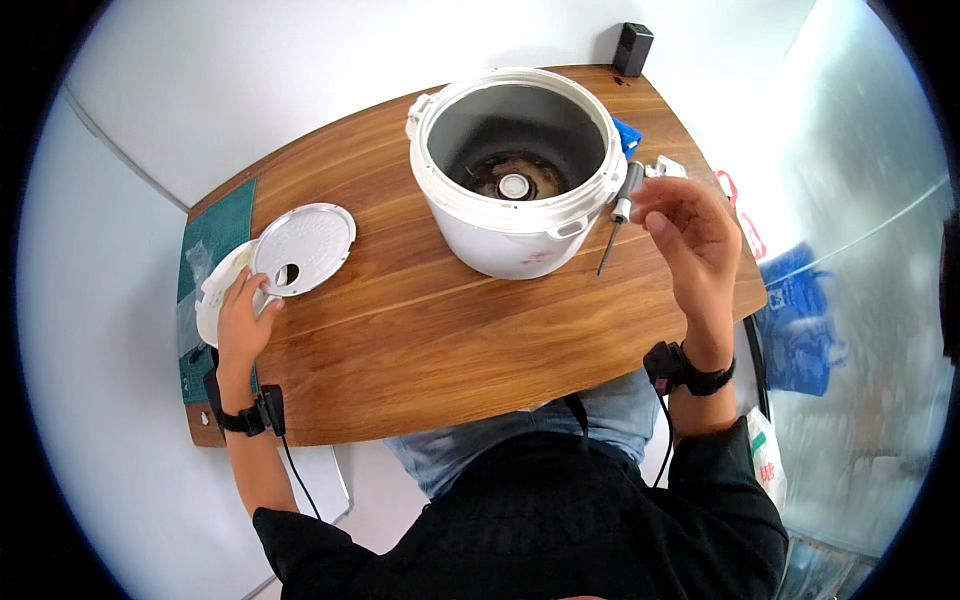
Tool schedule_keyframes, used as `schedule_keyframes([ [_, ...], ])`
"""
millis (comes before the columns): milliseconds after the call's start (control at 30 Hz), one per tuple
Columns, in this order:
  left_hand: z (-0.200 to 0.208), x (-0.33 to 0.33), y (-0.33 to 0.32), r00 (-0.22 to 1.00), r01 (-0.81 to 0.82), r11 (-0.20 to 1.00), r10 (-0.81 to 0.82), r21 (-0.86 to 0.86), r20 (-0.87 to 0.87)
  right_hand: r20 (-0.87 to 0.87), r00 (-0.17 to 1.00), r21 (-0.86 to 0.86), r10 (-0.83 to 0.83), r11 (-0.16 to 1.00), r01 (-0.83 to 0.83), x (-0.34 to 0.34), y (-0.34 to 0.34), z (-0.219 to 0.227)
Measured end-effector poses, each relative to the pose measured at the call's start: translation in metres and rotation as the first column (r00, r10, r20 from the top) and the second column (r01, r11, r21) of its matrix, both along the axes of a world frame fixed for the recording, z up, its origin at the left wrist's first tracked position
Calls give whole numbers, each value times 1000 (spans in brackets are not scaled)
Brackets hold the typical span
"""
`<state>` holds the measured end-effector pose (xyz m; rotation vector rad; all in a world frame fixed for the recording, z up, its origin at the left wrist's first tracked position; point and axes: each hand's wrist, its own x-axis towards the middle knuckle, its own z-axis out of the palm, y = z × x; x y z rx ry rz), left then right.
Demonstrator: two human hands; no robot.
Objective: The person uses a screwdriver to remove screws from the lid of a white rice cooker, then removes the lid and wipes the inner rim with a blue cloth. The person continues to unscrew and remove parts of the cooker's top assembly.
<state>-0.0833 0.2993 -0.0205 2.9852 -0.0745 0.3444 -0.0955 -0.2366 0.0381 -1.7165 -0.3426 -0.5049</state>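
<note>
A white rice cooker body [490, 235] stands without a lid at the far middle of the table. Its grey inside shows brown stains around a round white centre piece [514, 187]. At the left, a pale perforated disc [312, 240] with a round hole partly overlaps a white lid [212, 300]. My left hand [245, 322] rests over the lid beside the disc's near edge, fingers extended and thumb apart. Right of the cooker, my right hand [697, 240] is raised with loosely bent fingers, nothing visible in them. Close to it lies a screwdriver [624, 205] with a grey handle.
A green cutting mat [225, 220] with clear plastic film [197, 262] lies along the left edge. Behind the cooker's right side are a blue item [628, 137] and a small white part [667, 168]. A black box [633, 50] stands at the far right corner.
</note>
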Motion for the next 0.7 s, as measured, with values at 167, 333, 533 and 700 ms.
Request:
schedule_keyframes([
  [167,4,4,-4,999,-4,1000,5,15,-31,42,988,-329,-148,932,153,18,0,2],
  [333,7,7,-14,1000,4,999,-3,35,-27,121,981,-543,-151,818,193,36,2,-2],
  [533,36,-1,-61,995,96,995,-97,13,27,55,996,-573,-72,815,91,47,0,2],
  [700,73,-15,-133,964,258,936,-232,-240,132,156,988,-621,-20,776,113,37,22,6],
])
